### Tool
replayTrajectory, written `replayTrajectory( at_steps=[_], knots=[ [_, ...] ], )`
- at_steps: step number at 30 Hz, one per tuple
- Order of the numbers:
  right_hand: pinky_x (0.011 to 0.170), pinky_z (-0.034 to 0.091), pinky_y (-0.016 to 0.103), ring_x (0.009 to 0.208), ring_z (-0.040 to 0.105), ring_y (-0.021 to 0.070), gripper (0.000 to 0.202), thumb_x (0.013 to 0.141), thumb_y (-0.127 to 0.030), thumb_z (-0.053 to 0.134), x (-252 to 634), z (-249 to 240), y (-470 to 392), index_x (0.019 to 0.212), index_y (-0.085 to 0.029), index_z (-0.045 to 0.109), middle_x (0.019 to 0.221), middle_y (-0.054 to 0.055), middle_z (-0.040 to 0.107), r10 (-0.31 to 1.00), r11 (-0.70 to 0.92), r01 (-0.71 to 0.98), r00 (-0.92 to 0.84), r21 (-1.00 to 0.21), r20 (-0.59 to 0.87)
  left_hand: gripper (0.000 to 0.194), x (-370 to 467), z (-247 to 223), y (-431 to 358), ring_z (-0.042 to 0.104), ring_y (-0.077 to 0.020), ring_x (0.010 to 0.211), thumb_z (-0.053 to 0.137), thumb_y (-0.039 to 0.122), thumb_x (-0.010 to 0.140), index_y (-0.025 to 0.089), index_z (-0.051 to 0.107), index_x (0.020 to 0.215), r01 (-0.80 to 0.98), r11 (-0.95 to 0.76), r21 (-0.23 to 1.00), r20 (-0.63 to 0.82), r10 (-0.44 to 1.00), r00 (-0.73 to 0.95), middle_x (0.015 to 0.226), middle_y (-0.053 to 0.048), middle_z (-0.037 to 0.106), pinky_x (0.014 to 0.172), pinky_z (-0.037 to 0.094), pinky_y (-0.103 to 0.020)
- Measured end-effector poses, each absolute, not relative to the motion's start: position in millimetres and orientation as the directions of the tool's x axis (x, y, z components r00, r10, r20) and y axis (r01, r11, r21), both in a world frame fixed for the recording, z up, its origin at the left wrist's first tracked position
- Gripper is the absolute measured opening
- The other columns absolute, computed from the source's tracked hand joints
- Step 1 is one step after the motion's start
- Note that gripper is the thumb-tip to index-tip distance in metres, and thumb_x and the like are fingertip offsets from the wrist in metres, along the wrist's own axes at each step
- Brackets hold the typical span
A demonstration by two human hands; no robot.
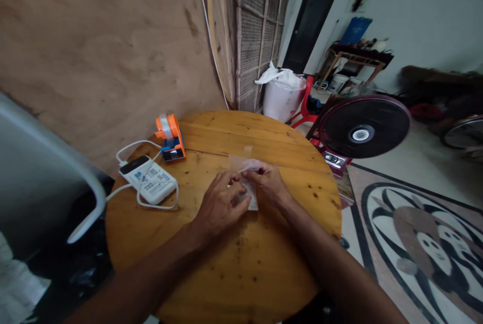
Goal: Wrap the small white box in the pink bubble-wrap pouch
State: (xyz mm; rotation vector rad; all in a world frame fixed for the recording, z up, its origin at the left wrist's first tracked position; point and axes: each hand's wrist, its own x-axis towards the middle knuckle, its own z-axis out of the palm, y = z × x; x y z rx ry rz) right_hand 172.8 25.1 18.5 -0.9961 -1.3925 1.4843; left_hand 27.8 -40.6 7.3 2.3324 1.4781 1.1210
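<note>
Near the middle of the round wooden table [211, 273], slightly toward one o'clock, lies a thin clear plastic film [237, 163]. The right hand [269, 183] appears to pinch its upper part between thumb and fingertips. The left hand [221, 203] bends its fingers over its left side, thumb touching lower down; whether those fingers grasp it or merely press cannot be told.

The film looks nearly weightless, limp and slick, likely to wrinkle, cling or slide on the varnished boards. A light fingertip pinch at a corner or along an edge should suit it, with a flat finger steadying the lower end at six o'clock; a hard pull could stretch or tear it.

At ten to eleven o'clock stands an orange-and-blue tape dispenser [179, 138], just inside the rim. The white power bank [154, 183] lies at about ten o'clock, its looped white cable [177, 198] reaching toward the left hand and could snag a wide sweep. The plywood wall [113, 62] rises past eleven o'clock. The table edge is well apart from the hands at three o'clock, giving sideways room; the electric fan [362, 133] faces in from beyond two o'clock, and its draught might lift the film.
</note>
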Motion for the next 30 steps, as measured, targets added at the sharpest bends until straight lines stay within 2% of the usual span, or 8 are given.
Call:
replayTrajectory(
  at_steps=[6, 9, 16, 19, 22, 25, 28, 30],
  knots=[
    [0.055, 0.042, 0.023, 0.052, 0.05, 0.0102, 0.021, 0.063, -0.034, 0.074, 178, 31, 14, 0.056, -0.017, 0.062, 0.056, -0.003, 0.058, 0.926, 0.086, 0.031, -0.37, -0.996, 0.069, 0.012, 28, 8, -45, 0.053, -0.0212, 0.088, 0.06, 0.024, 0.083, 0.023, 0.069, 0.09, 0.753, -0.449, 0.481, 0.477, 0.855, 0.205, 0.091, -0.006, 0.057, 0.078, 0.047, -0.036],
    [0.059, 0.045, 0.024, 0.056, 0.055, 0.0128, 0.022, 0.069, -0.038, 0.071, 181, 28, 5, 0.059, -0.019, 0.066, 0.057, -0.002, 0.06, 0.926, 0.137, 0.084, -0.366, -0.987, 0.097, 0.018, 28, 7, -45, 0.054, -0.0207, 0.086, 0.06, 0.025, 0.084, 0.025, 0.069, 0.1, 0.764, -0.443, 0.469, 0.484, 0.853, 0.197, 0.089, -0.005, 0.058, 0.076, 0.047, -0.035],
    [0.087, 0.049, 0.034, 0.091, 0.066, 0.0217, 0.015, 0.078, -0.034, 0.065, 197, 16, -10, 0.083, -0.023, 0.074, 0.092, 0.004, 0.072, 0.889, 0.315, 0.132, -0.389, -0.94, 0.243, 0.009, 27, 3, -45, 0.056, -0.0214, 0.086, 0.062, 0.023, 0.082, 0.022, 0.069, 0.087, 0.782, -0.458, 0.423, 0.507, 0.835, 0.215, 0.088, -0.005, 0.062, 0.077, 0.046, -0.035],
    [0.097, 0.044, 0.036, 0.107, 0.062, 0.0219, 0.02, 0.084, -0.032, 0.06, 208, 23, -15, 0.098, -0.025, 0.073, 0.111, 0.004, 0.069, 0.811, 0.401, 0.187, -0.528, -0.897, 0.252, 0.012, 26, 4, -45, 0.057, -0.0223, 0.089, 0.061, 0.022, 0.081, 0.022, 0.069, 0.091, 0.77, -0.466, 0.436, 0.5, 0.837, 0.224, 0.092, -0.005, 0.064, 0.079, 0.045, -0.036],
    [0.103, 0.04, 0.038, 0.118, 0.055, 0.0224, 0.033, 0.083, -0.029, 0.064, 216, 29, -19, 0.115, -0.026, 0.065, 0.127, 0.005, 0.061, 0.738, 0.462, 0.213, -0.631, -0.861, 0.24, 0.013, 24, 5, -45, 0.058, -0.0223, 0.088, 0.06, 0.022, 0.082, 0.023, 0.07, 0.091, 0.761, -0.488, 0.427, 0.501, 0.829, 0.251, 0.092, -0.005, 0.065, 0.079, 0.045, -0.037],
    [0.105, 0.037, 0.039, 0.122, 0.052, 0.0223, 0.045, 0.08, -0.026, 0.068, 219, 26, -20, 0.124, -0.026, 0.058, 0.132, 0.006, 0.057, 0.697, 0.511, 0.208, -0.668, -0.834, 0.261, 0.012, 23, 5, -45, 0.058, -0.0221, 0.087, 0.058, 0.023, 0.084, 0.023, 0.07, 0.087, 0.756, -0.53, 0.385, 0.538, 0.794, 0.283, 0.091, -0.005, 0.066, 0.079, 0.044, -0.037],
    [0.105, 0.037, 0.038, 0.122, 0.052, 0.0217, 0.042, 0.082, -0.027, 0.065, 219, 19, -19, 0.124, -0.024, 0.058, 0.132, 0.008, 0.057, 0.698, 0.552, 0.228, -0.653, -0.802, 0.294, 0.009, 22, 7, -48, 0.057, -0.0217, 0.085, 0.059, 0.024, 0.082, 0.023, 0.068, 0.079, 0.746, -0.559, 0.361, 0.603, 0.75, 0.271, 0.084, -0.004, 0.063, 0.08, 0.043, -0.038],
    [0.105, 0.037, 0.039, 0.123, 0.052, 0.0219, 0.04, 0.082, -0.026, 0.064, 219, 15, -19, 0.122, -0.023, 0.059, 0.131, 0.009, 0.057, 0.71, 0.565, 0.249, -0.632, -0.786, 0.311, 0.006, 21, 9, -48, 0.057, -0.0215, 0.083, 0.059, 0.022, 0.078, 0.022, 0.064, 0.076, 0.735, -0.544, 0.406, 0.634, 0.746, 0.202, 0.08, -0.004, 0.061, 0.08, 0.044, -0.038]
  ],
)
